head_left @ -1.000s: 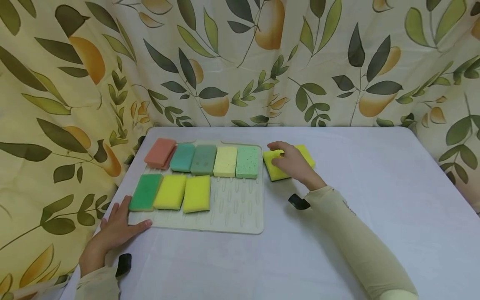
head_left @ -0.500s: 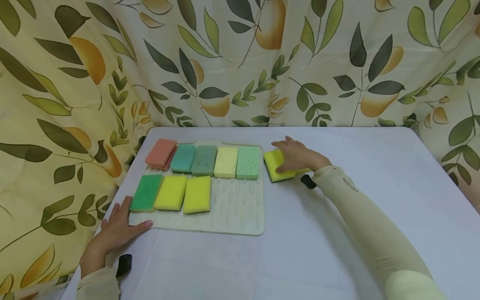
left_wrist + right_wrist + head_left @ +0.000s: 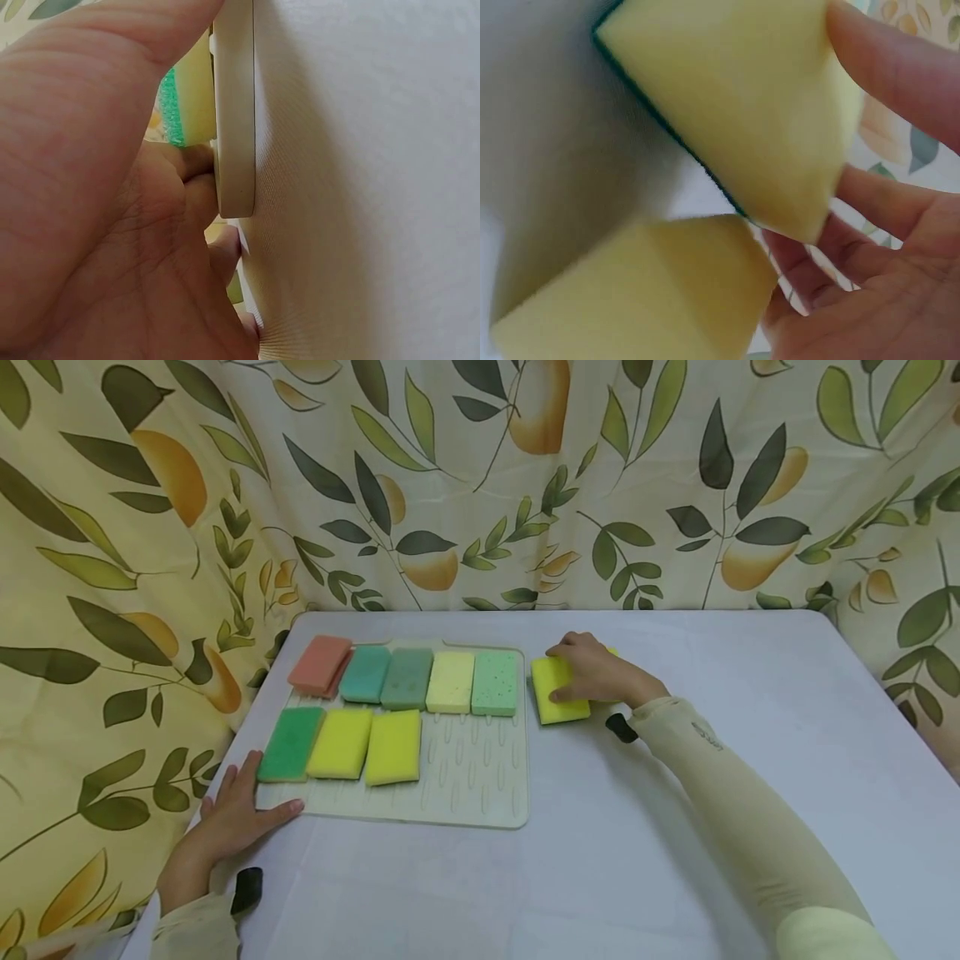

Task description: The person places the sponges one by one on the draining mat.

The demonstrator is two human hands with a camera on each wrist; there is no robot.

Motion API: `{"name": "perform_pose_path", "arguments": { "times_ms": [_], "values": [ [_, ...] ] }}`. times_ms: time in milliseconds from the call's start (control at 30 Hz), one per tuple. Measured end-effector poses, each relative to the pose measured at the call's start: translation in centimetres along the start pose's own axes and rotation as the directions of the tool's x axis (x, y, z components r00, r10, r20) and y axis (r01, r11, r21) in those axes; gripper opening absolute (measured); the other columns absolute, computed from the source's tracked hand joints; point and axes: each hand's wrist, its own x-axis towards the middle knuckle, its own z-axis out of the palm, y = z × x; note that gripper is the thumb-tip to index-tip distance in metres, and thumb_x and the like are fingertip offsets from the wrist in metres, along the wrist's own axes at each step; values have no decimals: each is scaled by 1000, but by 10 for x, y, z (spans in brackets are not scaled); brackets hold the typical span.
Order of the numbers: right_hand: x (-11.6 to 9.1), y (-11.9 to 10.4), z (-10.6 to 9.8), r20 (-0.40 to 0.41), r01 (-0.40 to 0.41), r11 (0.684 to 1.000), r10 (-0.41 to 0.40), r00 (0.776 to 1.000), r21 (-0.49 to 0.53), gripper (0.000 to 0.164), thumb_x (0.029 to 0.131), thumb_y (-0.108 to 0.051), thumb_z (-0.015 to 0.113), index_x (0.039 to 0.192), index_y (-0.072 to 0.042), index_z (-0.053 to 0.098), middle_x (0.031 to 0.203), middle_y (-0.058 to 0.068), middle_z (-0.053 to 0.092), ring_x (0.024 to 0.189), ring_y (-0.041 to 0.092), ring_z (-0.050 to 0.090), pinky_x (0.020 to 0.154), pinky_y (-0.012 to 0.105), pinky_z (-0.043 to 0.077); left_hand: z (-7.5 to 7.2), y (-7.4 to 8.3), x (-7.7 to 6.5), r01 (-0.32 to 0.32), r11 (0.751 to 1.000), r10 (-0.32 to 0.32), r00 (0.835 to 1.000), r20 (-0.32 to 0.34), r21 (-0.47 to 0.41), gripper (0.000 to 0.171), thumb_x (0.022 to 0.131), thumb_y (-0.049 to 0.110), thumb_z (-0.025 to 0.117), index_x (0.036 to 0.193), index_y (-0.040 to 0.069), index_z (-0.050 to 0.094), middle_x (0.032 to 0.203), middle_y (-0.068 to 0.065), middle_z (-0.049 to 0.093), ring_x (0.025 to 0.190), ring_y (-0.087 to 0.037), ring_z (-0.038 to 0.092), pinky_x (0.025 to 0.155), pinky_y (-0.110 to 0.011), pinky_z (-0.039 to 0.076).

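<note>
My right hand (image 3: 600, 677) pinches a yellow sponge (image 3: 553, 695) just right of the tray. In the right wrist view, that sponge (image 3: 727, 97) has a dark green backing and sits between thumb and fingers. Beneath the hand lies a second yellow sponge (image 3: 630, 296), mostly covered in the head view. Over at the tray's near left corner, my left hand (image 3: 231, 822) rests with fingers spread, touching the edge of the pale ribbed tray (image 3: 476, 785). The left wrist view shows the tray's side wall (image 3: 235, 150) against those fingers.
On the tray's back row sit a red sponge (image 3: 318, 666), teal and grey-green ones, a pale yellow one (image 3: 450, 683) and a speckled mint one (image 3: 493, 683). Its front row has a green sponge (image 3: 291, 745) and two yellow ones (image 3: 393, 747). A patterned curtain (image 3: 480, 485) hangs behind the table.
My right hand has come down onto the yellow sponge and now pinches it. That sponge has shifted slightly right and turned a little. My left hand has stayed in place.
</note>
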Motion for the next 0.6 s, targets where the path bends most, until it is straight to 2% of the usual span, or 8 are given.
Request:
{"name": "perform_pose_path", "arguments": {
  "times_ms": [167,400,600],
  "values": [
    [-8,1,-2,-83,66,997,-62,995,40,50,93,-13,83,135,8,66,134,26,58,124,43,48,110,58,43,-1,0,-1,0,1000,0,1000,3,2,127,95,58,75,165,-9,-7,167,-44,-1,154,-61,-14,113,-83,-10],
    [-21,-2,-5,-129,83,981,-60,990,176,35,98,-6,75,132,2,70,132,20,61,122,39,55,112,59,44,-2,0,-1,0,1000,0,1000,7,2,127,95,58,74,165,-9,-8,167,-44,-1,154,-61,-14,113,-83,-10],
    [-24,5,-1,-178,104,952,-54,983,287,25,105,0,64,128,4,74,128,20,71,119,37,63,106,56,50,-1,2,-2,-12,1000,12,1000,8,-8,127,96,57,74,165,-9,-8,167,-44,-2,154,-61,-15,112,-84,-10]
  ]
}}
